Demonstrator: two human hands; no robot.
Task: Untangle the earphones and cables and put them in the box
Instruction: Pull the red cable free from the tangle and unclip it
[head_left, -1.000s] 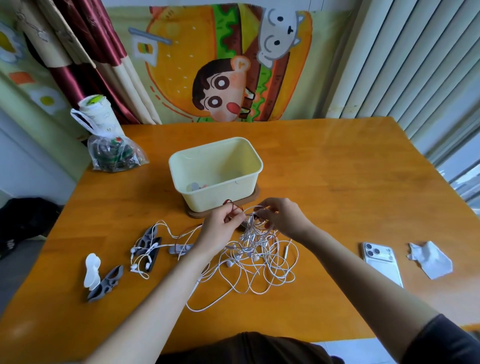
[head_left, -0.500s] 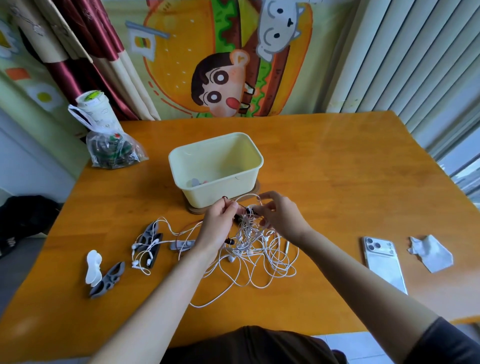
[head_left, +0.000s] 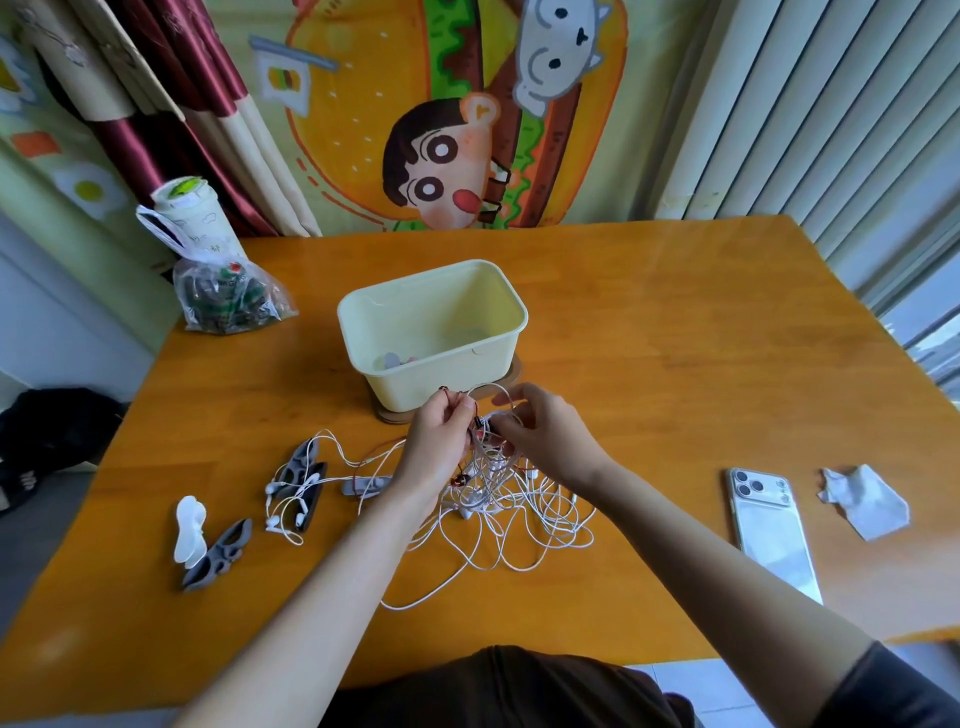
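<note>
Head view: at the frame's centre, both hands lift the top of the white earphone tangle (head_left: 511, 525), whose loops trail on the bench (head_left: 675, 364) below. The left hand (head_left: 441, 436) pinches a thin reddish strand. The right hand (head_left: 545, 431) curls round white cords, probably near a plug. The cream box (head_left: 436, 332) stands just above them. A phone (head_left: 774, 530) lies at lower right.
</note>
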